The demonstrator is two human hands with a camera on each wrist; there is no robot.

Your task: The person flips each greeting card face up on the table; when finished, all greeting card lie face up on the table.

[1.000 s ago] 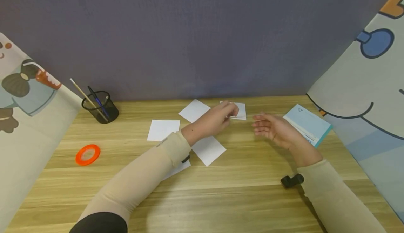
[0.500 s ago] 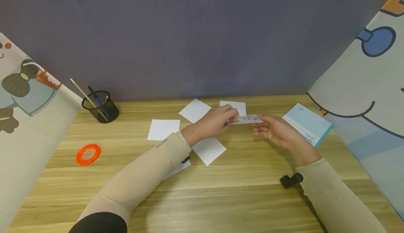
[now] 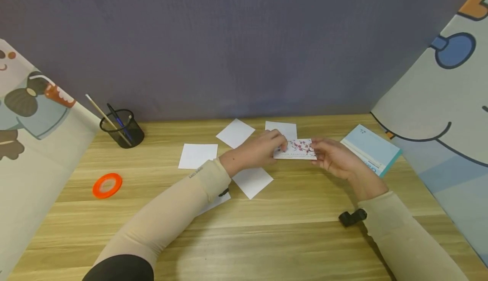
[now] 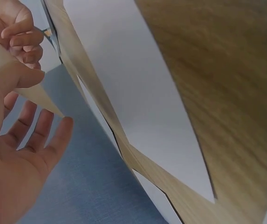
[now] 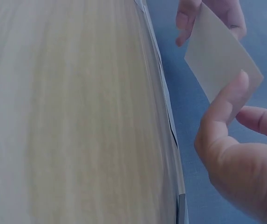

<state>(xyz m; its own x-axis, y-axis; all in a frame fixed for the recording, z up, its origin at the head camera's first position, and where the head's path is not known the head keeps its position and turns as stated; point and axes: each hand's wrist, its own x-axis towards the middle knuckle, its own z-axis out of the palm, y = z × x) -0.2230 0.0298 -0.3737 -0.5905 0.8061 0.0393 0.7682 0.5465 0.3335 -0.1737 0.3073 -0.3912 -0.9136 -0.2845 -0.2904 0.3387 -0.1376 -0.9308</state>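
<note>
A small card printed with red blossoms (image 3: 296, 148) is held just above the wooden desk (image 3: 267, 238), one hand at each end. My left hand (image 3: 263, 147) pinches its left edge, and in the left wrist view the thumb (image 4: 12, 77) lies on the card (image 4: 37, 95). My right hand (image 3: 333, 156) pinches the right edge; in the right wrist view the thumb (image 5: 224, 109) presses on the card's pale underside (image 5: 219, 58). White paper squares lie around: two behind the card (image 3: 235, 132) (image 3: 284, 128), one to the left (image 3: 197, 155), one under my left forearm (image 3: 252, 180).
A black mesh pen cup (image 3: 122, 128) with a pen and a brush stands at the back left. An orange tape ring (image 3: 107, 185) lies at the left. A light blue booklet (image 3: 371, 149) lies at the right. Patterned panels flank the desk, with a purple wall behind.
My left hand lifted the card from the paper squares, my right hand came in and took its other end, and the card has turned so that its printed face shows.
</note>
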